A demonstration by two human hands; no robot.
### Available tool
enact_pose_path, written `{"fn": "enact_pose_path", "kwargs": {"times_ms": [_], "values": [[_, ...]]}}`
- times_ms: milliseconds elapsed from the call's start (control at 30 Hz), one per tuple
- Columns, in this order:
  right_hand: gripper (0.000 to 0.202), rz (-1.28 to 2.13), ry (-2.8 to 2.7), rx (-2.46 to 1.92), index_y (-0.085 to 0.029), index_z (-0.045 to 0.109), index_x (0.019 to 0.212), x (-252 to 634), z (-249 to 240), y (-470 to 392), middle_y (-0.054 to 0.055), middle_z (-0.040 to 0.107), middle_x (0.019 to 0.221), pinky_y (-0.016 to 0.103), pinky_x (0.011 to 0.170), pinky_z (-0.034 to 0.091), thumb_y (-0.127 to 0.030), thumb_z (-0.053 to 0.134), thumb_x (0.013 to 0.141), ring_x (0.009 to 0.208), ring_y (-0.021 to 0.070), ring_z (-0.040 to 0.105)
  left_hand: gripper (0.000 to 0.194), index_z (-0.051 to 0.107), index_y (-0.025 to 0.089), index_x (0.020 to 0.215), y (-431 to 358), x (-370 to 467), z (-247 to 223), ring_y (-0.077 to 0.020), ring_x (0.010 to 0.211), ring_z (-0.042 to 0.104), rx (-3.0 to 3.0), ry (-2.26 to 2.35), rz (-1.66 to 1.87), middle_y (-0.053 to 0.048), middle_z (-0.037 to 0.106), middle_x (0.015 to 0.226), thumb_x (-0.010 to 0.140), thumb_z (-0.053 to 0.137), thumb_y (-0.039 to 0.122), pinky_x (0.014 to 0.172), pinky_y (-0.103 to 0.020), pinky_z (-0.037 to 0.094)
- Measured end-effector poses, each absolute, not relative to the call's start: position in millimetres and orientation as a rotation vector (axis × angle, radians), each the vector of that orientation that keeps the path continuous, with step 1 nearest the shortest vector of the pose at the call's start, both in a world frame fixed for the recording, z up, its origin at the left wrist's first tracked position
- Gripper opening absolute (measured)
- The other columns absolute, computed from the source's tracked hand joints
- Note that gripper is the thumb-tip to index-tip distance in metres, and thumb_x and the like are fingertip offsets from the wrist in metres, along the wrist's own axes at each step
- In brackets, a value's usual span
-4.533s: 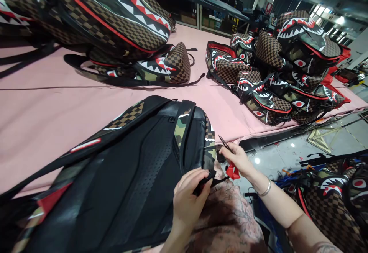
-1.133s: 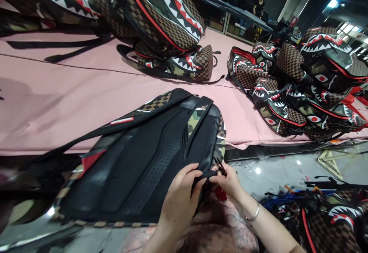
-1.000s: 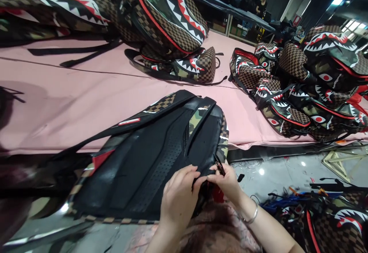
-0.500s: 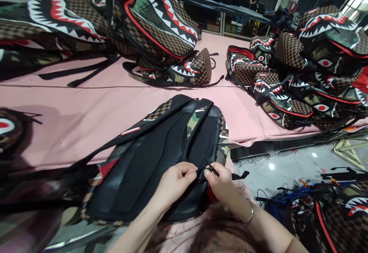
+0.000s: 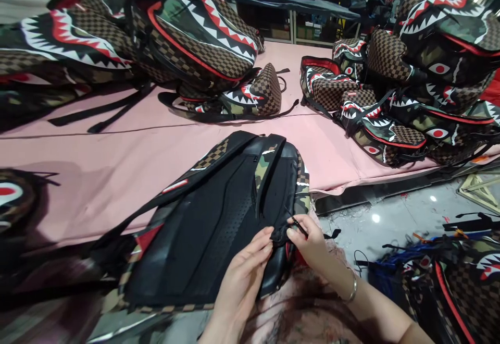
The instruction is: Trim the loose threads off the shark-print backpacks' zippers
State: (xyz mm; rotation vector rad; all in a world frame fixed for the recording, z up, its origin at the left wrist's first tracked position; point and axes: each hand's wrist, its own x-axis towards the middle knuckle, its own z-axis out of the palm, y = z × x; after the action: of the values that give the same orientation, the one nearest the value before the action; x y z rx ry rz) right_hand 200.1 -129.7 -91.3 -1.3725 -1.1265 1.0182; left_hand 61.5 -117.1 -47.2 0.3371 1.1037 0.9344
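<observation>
A backpack (image 5: 203, 219) lies back panel up at the table's front edge, its checkered and camouflage sides showing around the black padding. Across it run two shoulder straps, one with a camouflage patch (image 5: 262, 171). Near its lower right side, my left hand (image 5: 244, 271) has its fingers pressed together at a bunched black strap (image 5: 279, 234). My right hand (image 5: 310, 237) grips a slim black pointed tool (image 5: 297, 224), its thin tip pointing up and left; its exact kind is unclear. The same hand's fingertips touch the strap from the right. A loose strap end sticks out beyond that hand.
More shark-mouth backpacks (image 5: 195, 36) are piled at the back left of the pink table (image 5: 97, 167). Several smaller bags (image 5: 385, 120) are heaped at the right. Another bag (image 5: 15, 193) sits at the left edge. Below right, more bags (image 5: 469, 286) lie near the floor.
My left hand has turned and its fingers have straightened along the strap. The right hand has shifted slightly right with the tool. The camera view has moved a little.
</observation>
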Motion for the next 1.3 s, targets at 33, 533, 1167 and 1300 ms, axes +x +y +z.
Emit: {"fn": "enact_pose_path", "kwargs": {"times_ms": [33,533,1167,1300], "values": [[0.018,0.983,-1.123,-1.382,-0.018,0.06,0.092,202,-89,-131,0.001,0.062,0.083,0.022,0.065,0.046,-0.026,0.054,0.077,0.072,0.0133,0.057,0.027,0.073,0.012,0.07,-117,62,-46,-0.014,0.091,0.056,0.356,1.11,0.926,-0.007,0.053,0.122,0.044,0.08,0.016,0.073,-0.014,0.049],[0.028,1.299,-1.093,-1.317,-0.017,0.052,0.064,204,-52,-119,-0.004,0.042,0.053,0.02,0.046,0.032,-0.042,0.058,0.074,0.048,0.0083,0.037,0.027,0.073,0.015,0.072,-124,71,-46,-0.0238,0.105,0.052,0.648,1.195,0.896,-0.008,0.057,0.113,0.051,0.077,0.031,0.087,-0.026,0.044],[0.019,1.066,-1.759,-1.274,-0.017,0.063,0.085,257,-40,-132,0.0,0.061,0.071,0.019,0.057,0.039,-0.035,0.059,0.081,0.061,0.0102,0.051,0.037,0.073,0.015,0.071,-126,71,-54,-0.0246,0.108,0.052,0.661,1.283,1.015,-0.009,0.06,0.108,0.046,0.079,0.042,0.094,-0.027,0.04],[0.018,1.055,-1.813,-1.247,-0.018,0.064,0.083,255,-30,-125,-0.001,0.061,0.07,0.019,0.057,0.038,-0.034,0.057,0.082,0.061,0.0102,0.052,0.034,0.074,0.015,0.071,-125,70,-51,-0.0251,0.108,0.052,0.695,1.269,0.965,-0.01,0.06,0.107,0.047,0.08,0.039,0.093,-0.027,0.04]]}}
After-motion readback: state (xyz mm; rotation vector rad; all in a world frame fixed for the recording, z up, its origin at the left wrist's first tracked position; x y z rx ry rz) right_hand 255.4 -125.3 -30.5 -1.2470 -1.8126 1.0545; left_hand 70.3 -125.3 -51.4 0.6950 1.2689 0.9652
